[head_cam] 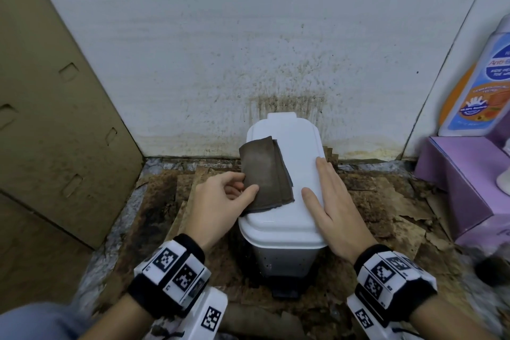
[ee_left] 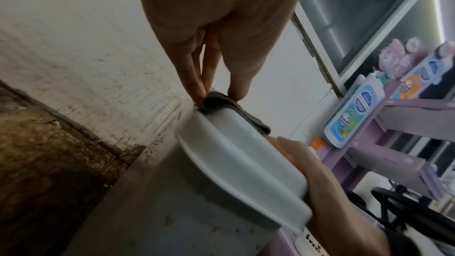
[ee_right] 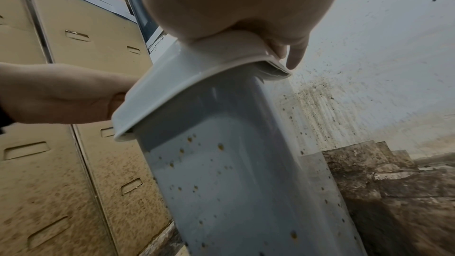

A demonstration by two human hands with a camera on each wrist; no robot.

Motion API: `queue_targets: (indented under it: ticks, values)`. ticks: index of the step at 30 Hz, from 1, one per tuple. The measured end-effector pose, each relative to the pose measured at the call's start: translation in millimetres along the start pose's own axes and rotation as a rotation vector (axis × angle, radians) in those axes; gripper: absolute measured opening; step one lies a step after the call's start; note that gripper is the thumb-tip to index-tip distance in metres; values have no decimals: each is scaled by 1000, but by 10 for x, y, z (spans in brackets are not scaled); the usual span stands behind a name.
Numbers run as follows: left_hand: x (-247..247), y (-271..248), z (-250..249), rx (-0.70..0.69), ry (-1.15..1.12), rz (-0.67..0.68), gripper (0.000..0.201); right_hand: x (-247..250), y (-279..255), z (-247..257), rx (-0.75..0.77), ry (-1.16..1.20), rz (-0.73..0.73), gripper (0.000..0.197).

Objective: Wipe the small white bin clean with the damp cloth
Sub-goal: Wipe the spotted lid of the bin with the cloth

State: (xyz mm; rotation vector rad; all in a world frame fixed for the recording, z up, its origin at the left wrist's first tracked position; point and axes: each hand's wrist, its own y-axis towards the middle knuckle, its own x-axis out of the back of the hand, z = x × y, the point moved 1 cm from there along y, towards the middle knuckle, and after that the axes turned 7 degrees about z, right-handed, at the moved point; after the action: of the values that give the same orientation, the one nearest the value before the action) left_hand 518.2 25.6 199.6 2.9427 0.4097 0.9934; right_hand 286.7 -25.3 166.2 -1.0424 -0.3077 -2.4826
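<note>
A small white pedal bin [head_cam: 296, 152] stands on the floor against the stained wall, lid closed. Its body [ee_right: 234, 172] is dotted with brown specks. A folded brown-grey cloth [head_cam: 265, 174] lies on the left half of the lid. My left hand [head_cam: 220, 201] pinches the cloth's near left edge between thumb and fingers, as the left wrist view shows at the cloth [ee_left: 221, 102]. My right hand [head_cam: 331, 201] lies flat with straight fingers on the right side of the lid [ee_left: 246, 163], steadying it.
Brown cardboard panels [head_cam: 55, 119] lean at the left. A purple rack [head_cam: 463, 182] with a soap bottle [head_cam: 480, 85] stands at the right. Torn, dirty cardboard [head_cam: 386, 201] covers the floor around the bin. The wall [head_cam: 287, 107] behind it is spattered.
</note>
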Motion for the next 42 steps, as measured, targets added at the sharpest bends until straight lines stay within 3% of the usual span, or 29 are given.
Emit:
queue_targets:
  ticks: [8, 12, 16, 24, 32, 42]
  values:
    - [-96, -129, -67, 6, 79, -2, 30, -14, 21, -1, 4, -5, -9, 71]
    - [-340, -83, -140, -23, 106, -3, 50, -15, 17, 10, 1, -2, -9, 74]
    - [-467, 60, -189, -9, 28, 107, 70, -4, 5, 15, 8, 5, -7, 72]
    - [-387, 472, -196, -18, 60, 259, 74, -28, 26, -9, 5, 17, -8, 70]
    - [-404, 659, -130, -27, -28, 223, 71, -49, 33, -30, 14, 21, -36, 71]
    - [-435, 291, 30, -46, -97, 202, 84, -60, 35, -23, 10, 0, -58, 74]
